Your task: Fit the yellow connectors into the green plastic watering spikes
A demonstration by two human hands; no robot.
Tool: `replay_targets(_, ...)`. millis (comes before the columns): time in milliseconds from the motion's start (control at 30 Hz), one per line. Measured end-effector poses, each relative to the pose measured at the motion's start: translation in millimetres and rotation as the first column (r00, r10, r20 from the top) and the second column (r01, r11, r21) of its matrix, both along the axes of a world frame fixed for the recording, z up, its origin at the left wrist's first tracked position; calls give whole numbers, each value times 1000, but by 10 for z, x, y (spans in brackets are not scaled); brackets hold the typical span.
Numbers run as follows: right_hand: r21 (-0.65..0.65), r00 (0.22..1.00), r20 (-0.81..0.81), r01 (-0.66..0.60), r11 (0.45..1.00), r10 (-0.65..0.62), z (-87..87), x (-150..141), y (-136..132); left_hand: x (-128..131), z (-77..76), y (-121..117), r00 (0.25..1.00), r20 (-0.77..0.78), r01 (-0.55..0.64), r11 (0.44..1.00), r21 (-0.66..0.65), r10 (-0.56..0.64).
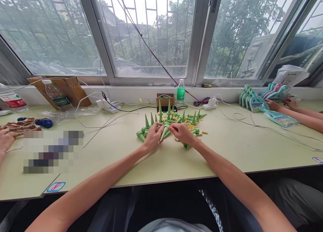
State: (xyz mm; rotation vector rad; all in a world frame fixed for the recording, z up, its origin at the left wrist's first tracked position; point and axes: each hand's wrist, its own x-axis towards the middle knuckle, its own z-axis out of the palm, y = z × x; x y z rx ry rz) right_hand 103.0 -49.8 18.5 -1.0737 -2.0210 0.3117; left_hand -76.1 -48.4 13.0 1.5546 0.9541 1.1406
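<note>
Held slantwise in my left hand (152, 137) is a green plastic cone-shaped spike (164, 131), its tip pointing down toward me. My right hand (184, 133) is pinched at the spike's wide upper end; whatever lies between those fingertips is too small to make out. Around and behind both hands lie several more green spikes (147, 122), some standing point up and others on their sides. Small yellow pegs (192, 127) are scattered among them, mostly behind and to the right of my right hand.
Behind the spikes stand a small cardboard box (165, 99), a dark phone-like device and a green-labelled bottle (181, 91). White cables (234, 117) cross the table (121, 154). At right, another person's hands touch hangers (253, 100); at left, a hand is near wooden-looking items (27, 126).
</note>
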Motion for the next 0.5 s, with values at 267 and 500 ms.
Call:
replay_targets(267, -10, 999, 27, -39, 999, 39, 2, 2, -6, -8, -29, 31, 1000, -6, 9, 999, -47, -9)
replay_targets(500, 5, 998, 31, -63, 998, 63, -23, 7, 13, -13, -17, 15, 999, 5, 35, 997, -74, -34)
